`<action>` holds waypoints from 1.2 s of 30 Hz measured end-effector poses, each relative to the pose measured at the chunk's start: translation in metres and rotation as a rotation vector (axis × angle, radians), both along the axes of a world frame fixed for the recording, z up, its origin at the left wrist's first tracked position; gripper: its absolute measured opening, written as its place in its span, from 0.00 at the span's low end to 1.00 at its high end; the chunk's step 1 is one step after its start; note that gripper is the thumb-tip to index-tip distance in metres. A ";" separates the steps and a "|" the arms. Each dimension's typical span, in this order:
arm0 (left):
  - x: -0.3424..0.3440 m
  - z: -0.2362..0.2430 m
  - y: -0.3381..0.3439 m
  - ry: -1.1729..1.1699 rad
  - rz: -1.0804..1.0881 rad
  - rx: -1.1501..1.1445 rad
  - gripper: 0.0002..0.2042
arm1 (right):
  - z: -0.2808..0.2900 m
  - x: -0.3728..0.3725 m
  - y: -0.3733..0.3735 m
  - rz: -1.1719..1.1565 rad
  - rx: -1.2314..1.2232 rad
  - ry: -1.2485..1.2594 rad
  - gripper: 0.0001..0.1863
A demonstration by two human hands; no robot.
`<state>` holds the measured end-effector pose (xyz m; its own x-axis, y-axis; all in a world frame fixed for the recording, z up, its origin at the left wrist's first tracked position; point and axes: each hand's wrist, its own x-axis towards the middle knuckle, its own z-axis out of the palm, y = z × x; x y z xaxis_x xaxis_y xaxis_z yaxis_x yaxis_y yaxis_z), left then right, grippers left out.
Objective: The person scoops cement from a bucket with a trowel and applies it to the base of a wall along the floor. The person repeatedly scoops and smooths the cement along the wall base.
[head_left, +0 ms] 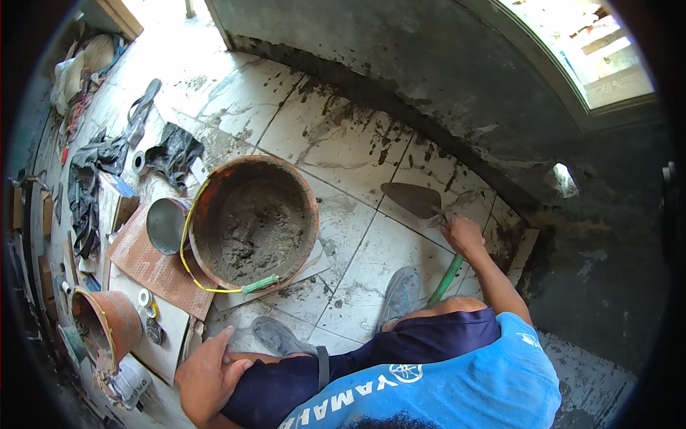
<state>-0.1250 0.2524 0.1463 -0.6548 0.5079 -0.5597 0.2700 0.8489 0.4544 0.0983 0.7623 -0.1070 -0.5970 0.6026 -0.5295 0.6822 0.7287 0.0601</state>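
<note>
The right hand (463,236) wraps around the handle of a trowel (413,200), its flat, pointed blade right of a round orange bucket (313,207) of lumpy grey mortar (257,236). The left hand (209,375), empty, is loosely spread beside the knee. Mortar spatters the white tiled floor (357,286) below a rough grey wall (357,50).

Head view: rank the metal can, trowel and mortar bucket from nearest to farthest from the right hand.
1. Trowel: held in the right hand.
2. Mortar bucket: left of that hand.
3. Metal can: farther left, beyond the bucket.
</note>
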 end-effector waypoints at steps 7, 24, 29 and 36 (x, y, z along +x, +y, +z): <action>0.005 0.007 -0.003 0.233 -0.079 -0.002 0.31 | 0.152 -0.125 -0.054 0.365 0.083 0.394 0.16; 0.022 0.012 -0.048 0.197 -0.353 0.475 0.28 | 0.112 -0.297 -0.272 1.057 -0.009 0.183 0.12; 0.016 0.011 -0.065 0.110 -0.316 0.514 0.30 | 0.137 -0.301 -0.264 0.845 -0.150 -0.086 0.18; 0.013 0.007 -0.073 0.195 -0.386 0.517 0.30 | 0.125 -0.312 -0.265 0.852 0.015 -0.054 0.19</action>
<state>-0.1122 0.1790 0.1537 -0.4367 0.8967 -0.0719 0.6285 0.3613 0.6888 -0.2137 0.4975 0.0182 -0.8237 -0.0334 -0.5660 -0.1022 0.9907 0.0903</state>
